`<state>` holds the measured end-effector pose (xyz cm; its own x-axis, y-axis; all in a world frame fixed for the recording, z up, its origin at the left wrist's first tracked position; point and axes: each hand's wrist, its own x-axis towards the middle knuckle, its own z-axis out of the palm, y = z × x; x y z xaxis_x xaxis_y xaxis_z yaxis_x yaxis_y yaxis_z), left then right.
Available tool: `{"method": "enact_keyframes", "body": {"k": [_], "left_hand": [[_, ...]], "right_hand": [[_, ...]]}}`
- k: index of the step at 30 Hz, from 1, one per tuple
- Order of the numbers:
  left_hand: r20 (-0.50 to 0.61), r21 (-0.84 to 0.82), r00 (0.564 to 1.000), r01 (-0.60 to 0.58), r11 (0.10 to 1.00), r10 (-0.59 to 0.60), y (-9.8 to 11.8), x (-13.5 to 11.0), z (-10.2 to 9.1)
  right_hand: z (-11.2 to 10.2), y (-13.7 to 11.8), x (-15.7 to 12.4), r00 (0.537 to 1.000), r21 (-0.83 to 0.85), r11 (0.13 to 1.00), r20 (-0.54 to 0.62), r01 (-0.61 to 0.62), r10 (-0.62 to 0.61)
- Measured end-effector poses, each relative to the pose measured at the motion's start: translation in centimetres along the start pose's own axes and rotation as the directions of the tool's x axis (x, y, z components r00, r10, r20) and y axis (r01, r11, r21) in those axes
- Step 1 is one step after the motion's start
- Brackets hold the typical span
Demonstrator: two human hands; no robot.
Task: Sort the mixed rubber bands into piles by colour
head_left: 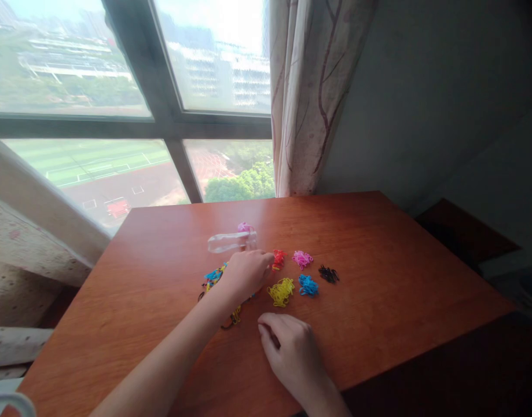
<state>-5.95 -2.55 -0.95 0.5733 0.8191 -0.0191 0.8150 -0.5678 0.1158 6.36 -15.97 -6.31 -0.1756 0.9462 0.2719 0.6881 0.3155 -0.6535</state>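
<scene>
My left hand (249, 272) reaches across the table with its fingers bent down and closed, the fingertips at the left edge of a pile of red elastic bands (278, 258). Anything pinched there is hidden. Under and beside that wrist lies a mixed heap of coloured bands (213, 277), partly covered by the forearm. My right hand (292, 347) rests near the front, thumb and forefinger curled together with nothing visible between them. Just beyond it are yellow bands (281, 292) and blue bands (308, 285). Pink bands (303, 259) and black bands (329, 274) form further small piles.
Behind my left hand lies a clear plastic bag or pouch (224, 242) with a pink item (245, 227) at its end. The brown wooden table (378, 301) meets a window (170, 124) at the back. Curtains (304, 98) hang at both sides.
</scene>
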Motion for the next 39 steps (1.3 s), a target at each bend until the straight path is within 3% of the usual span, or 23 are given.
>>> {"method": "enact_keyframes", "body": {"k": [22,28,34,39], "left_hand": [[0.055,-0.065,0.997,-0.049,0.997,0.053,1.3,-1.7,0.2],[0.024,-0.075,1.000,-0.011,0.997,0.013,0.6,-2.3,-0.5],[-0.016,-0.104,0.997,0.073,0.992,-0.075,-1.3,-5.9,-1.2],[-0.170,-0.294,0.960,0.165,0.941,-0.222,-2.7,-10.6,0.7]], "right_hand": [[0.2,0.2,-0.2,1.000,0.026,1.000,-0.015,-0.003,0.003],[0.1,0.2,-0.1,1.000,0.011,1.000,0.014,-0.007,0.007],[0.2,-0.1,0.1,0.999,-0.064,0.998,0.050,-0.015,0.018],[0.4,-0.5,0.4,0.996,-0.120,0.992,0.077,-0.032,0.042]]}}
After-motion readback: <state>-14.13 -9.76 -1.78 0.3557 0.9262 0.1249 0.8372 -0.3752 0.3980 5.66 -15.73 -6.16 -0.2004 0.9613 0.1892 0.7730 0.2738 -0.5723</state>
